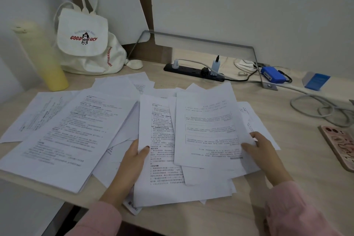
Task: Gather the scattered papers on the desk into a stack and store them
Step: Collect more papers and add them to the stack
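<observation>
Papers [206, 126] (lower sheets half hidden) pinched by hands: left hand [132, 161], right hand [265, 152].

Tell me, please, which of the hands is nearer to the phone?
Right. The right hand pinches sheets just left of the phone; the left hand holds papers much farther left.

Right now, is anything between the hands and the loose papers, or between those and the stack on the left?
Nothing visible. Both hands hold the loose papers: left hand at one sheet's lower edge, right hand on the right-side sheets. Only more paper lies toward the stack; the bottle stands behind it.
</observation>
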`<control>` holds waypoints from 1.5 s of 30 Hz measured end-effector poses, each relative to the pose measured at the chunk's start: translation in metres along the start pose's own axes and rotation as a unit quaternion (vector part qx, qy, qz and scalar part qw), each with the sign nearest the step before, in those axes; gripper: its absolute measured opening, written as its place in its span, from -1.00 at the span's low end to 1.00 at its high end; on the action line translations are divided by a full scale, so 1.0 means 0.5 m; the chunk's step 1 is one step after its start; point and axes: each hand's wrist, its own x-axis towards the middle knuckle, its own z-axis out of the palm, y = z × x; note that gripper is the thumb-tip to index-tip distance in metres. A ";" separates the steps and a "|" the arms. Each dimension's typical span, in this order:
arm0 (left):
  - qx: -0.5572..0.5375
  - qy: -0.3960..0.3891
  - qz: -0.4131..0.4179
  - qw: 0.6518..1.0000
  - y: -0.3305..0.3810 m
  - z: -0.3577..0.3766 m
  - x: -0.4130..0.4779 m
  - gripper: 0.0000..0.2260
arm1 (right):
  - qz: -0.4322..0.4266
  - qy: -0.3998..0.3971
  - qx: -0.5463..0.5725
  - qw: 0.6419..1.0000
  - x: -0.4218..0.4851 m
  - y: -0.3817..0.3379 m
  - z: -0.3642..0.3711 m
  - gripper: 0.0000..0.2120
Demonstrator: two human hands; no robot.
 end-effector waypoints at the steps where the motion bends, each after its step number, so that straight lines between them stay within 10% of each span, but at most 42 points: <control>1: 0.002 0.000 0.001 1.000 0.001 0.000 0.001 -0.77 | -0.011 -0.018 0.027 0.999 0.001 -0.006 -0.008 -0.84; 9: -0.018 0.002 -0.019 1.000 0.005 0.000 -0.002 -0.76 | -0.075 -0.039 -0.265 0.961 0.060 -0.033 -0.071 -0.72; 15: -0.042 -0.008 -0.021 0.999 0.011 0.000 -0.005 -0.76 | -0.218 0.044 -0.548 0.806 0.095 -0.087 -0.039 -0.74; 23: -0.013 -0.025 -0.024 0.999 0.023 0.001 -0.006 -0.73 | -0.393 0.062 -0.529 0.750 0.078 -0.201 0.123 -0.73; 28: 0.002 -0.022 -0.043 0.999 0.025 0.005 0.002 -0.59 | -0.399 0.037 -0.520 0.754 0.062 -0.251 0.219 -0.67; 31: 0.029 -0.031 -0.006 0.999 0.022 0.008 0.001 -0.84 | -0.405 0.046 -0.493 0.769 0.059 -0.267 0.258 -0.67; 36: 0.118 -0.038 0.038 0.992 0.006 0.002 0.017 -0.68 | -0.416 0.045 -0.341 0.842 0.053 -0.276 0.293 -0.64; 45: 0.061 -0.028 0.003 0.998 0.003 0.004 0.016 -0.74 | -0.160 0.019 -0.171 0.972 0.115 -0.166 0.160 -0.50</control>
